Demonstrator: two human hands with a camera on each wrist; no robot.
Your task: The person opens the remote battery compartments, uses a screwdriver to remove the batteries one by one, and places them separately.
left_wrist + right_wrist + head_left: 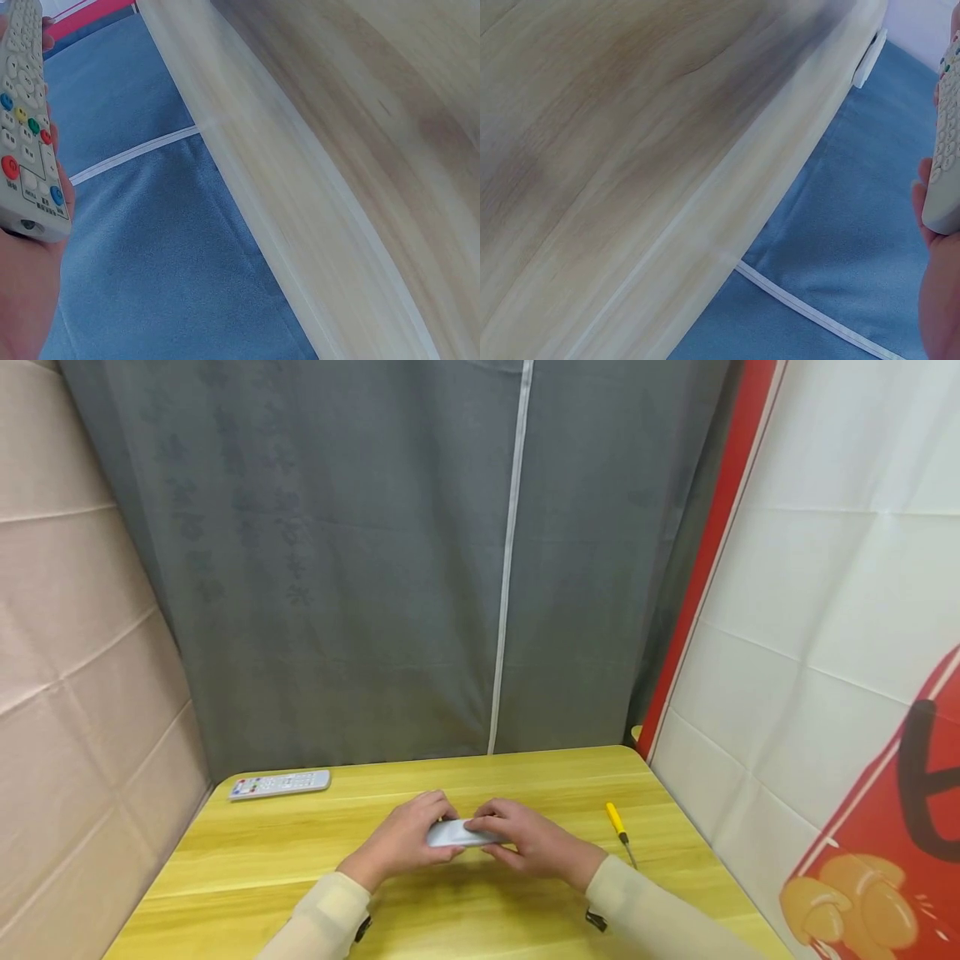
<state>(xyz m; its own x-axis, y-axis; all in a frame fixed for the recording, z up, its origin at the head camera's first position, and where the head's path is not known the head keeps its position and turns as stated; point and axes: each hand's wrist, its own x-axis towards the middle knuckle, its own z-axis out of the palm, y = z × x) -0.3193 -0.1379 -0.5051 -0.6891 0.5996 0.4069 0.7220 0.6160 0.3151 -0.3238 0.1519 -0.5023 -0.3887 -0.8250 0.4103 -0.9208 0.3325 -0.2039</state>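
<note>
Above the middle of the table, both hands hold a light grey remote control [459, 833] between them. My left hand [405, 839] grips one end, with the thumb along the near edge. The other end is pinched by my right hand [534, 843], its fingers lying over the top face. In the head view only a plain, buttonless side shows. The left wrist view shows the button side of the remote control [26, 127], with coloured keys near one end. Part of that button side also appears in the right wrist view, beside the right hand [941, 307].
A second remote control [281, 783] lies buttons up at the table's back left corner. On the right lies a screwdriver [617, 820] with a yellow handle. A grey curtain [360, 568] hangs behind the wooden table [247, 852], and pale cloth walls [780, 577] flank it.
</note>
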